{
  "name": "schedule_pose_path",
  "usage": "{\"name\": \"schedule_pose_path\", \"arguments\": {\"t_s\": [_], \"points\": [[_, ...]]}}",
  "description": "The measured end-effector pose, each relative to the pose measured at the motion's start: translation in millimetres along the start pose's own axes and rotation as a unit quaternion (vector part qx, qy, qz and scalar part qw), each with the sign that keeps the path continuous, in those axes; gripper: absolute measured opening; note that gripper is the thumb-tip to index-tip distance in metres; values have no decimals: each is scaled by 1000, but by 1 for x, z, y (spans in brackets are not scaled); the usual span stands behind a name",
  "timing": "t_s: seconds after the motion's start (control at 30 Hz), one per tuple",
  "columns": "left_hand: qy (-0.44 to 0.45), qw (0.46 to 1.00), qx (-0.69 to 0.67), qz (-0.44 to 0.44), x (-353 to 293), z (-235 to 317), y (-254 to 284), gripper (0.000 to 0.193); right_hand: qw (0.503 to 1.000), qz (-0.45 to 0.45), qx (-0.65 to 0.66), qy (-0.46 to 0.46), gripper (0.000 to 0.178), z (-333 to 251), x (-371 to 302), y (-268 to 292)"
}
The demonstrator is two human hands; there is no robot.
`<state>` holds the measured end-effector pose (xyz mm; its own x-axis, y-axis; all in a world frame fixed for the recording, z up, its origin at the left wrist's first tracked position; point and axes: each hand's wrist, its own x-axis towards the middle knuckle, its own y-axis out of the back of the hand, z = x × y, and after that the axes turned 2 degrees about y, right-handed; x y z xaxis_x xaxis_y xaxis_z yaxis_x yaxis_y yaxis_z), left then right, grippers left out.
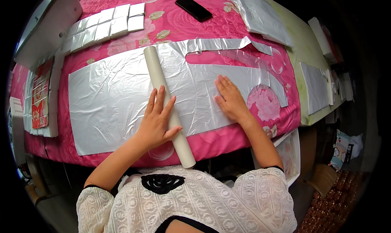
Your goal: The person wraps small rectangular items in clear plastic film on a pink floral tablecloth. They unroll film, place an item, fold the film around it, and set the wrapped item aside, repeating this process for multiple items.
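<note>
A thin silvery plastic sheet (110, 98) lies spread out and lightly creased, with strap-like strips and cut-outs at its right end. Across its middle, from the far edge to beyond the table's near edge, lies a pale, smooth tube (152, 64). My left hand (157, 119) rests over the tube with fingers spread, palm down, not wrapped round it. To the right, my right hand (230, 98) lies flat on the sheet beside the cut-outs, its fingers stretched out and holding nothing.
Beneath is a pink flowered cloth (163, 17). Folded silvery packets (104, 25) stand in rows at the far left, near a white box (49, 25). A black phone (193, 8) lies at the back. More plastic sheets (264, 19) are stacked at the far right.
</note>
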<state>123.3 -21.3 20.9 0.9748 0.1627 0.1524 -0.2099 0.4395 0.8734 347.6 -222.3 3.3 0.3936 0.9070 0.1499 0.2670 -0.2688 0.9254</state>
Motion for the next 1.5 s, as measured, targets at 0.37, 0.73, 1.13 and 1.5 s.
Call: {"name": "schedule_pose_path", "arguments": {"t_s": [0.37,0.73,1.13,1.5], "points": [[-5,1000,-3,2,24,23,-11,64,932,189,-141,-274,29,159,-61,66],[29,944,-326,38,20,31,-6,62,935,246,206,-150,15,-37,-10,49],[375,766,-522,-15,-66,-96,76,5,993,7,118,-17,38,-177,-40,26],[423,856,-289,72,-118,-166,104,12,935,-177,166,-257,45,-164,-66,9]]}}
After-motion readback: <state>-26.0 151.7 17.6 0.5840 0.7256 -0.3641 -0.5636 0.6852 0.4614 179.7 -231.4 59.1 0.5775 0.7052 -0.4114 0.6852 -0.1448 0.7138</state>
